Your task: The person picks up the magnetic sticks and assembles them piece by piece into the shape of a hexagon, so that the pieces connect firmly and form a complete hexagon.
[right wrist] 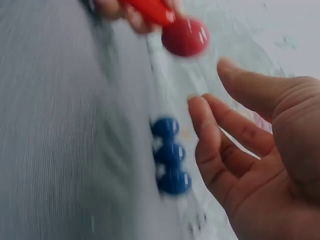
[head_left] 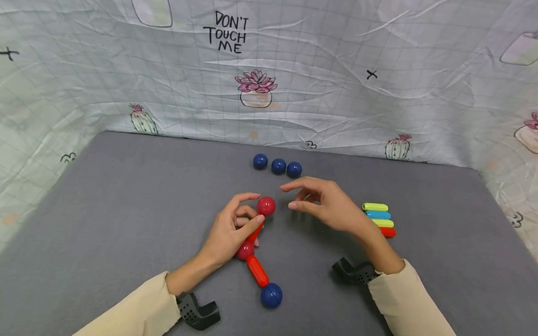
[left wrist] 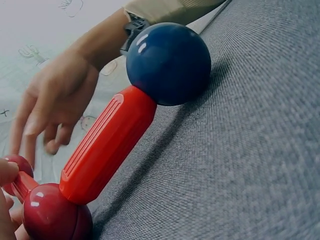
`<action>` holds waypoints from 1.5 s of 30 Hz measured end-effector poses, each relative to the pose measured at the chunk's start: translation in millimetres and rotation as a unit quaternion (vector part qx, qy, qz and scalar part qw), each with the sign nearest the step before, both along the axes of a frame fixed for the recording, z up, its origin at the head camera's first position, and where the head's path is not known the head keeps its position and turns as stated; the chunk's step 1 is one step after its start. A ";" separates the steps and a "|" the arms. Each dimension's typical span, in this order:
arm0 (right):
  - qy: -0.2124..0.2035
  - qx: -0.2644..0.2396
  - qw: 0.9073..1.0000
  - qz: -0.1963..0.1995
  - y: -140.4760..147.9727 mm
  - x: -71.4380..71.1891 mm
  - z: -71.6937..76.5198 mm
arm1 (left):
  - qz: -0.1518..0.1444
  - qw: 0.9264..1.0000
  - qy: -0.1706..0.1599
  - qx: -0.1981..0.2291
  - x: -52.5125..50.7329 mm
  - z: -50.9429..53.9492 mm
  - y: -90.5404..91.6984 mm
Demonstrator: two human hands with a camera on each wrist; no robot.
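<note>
My left hand (head_left: 224, 230) pinches a red rod (head_left: 255, 232) between thumb and fingers. One end of this rod carries a red ball (head_left: 266, 206), and the other meets a second red ball (head_left: 245, 251). From that second ball a further red rod (head_left: 257, 271) leads to a blue ball (head_left: 271, 295), which touches the table in the left wrist view. To the right of the upper red ball, my right hand (head_left: 328, 203) hovers with nothing in it. Its thumb and fingers are apart in the right wrist view. Part of the held rod is hidden behind the left thumb.
Three blue balls (head_left: 278, 166) lie in a row near the back of the grey table (head_left: 159, 193). Several short rods, yellow-green, blue and red (head_left: 389, 232), lie beside the right forearm. A printed cloth (head_left: 326, 100) hangs behind and at both sides.
</note>
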State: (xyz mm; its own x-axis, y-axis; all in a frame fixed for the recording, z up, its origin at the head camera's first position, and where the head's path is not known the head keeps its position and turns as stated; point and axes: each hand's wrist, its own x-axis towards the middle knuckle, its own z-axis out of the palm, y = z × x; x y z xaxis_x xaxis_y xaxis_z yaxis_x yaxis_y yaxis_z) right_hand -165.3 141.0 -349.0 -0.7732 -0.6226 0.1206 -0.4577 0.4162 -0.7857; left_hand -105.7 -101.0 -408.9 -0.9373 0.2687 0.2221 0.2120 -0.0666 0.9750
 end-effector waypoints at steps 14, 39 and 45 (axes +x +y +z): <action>0.059 0.117 0.976 -0.175 127.8 -1.0 2.5 | -0.008 0.999 0.039 -0.024 9.9 26.8 2.8; -0.059 0.191 0.969 -0.148 165.6 -9.0 -9.8 | -0.013 0.999 0.018 -0.025 9.7 26.5 2.5; -0.049 0.196 0.968 -0.146 165.4 -8.7 -10.4 | -0.012 0.999 0.018 -0.029 9.9 26.2 2.0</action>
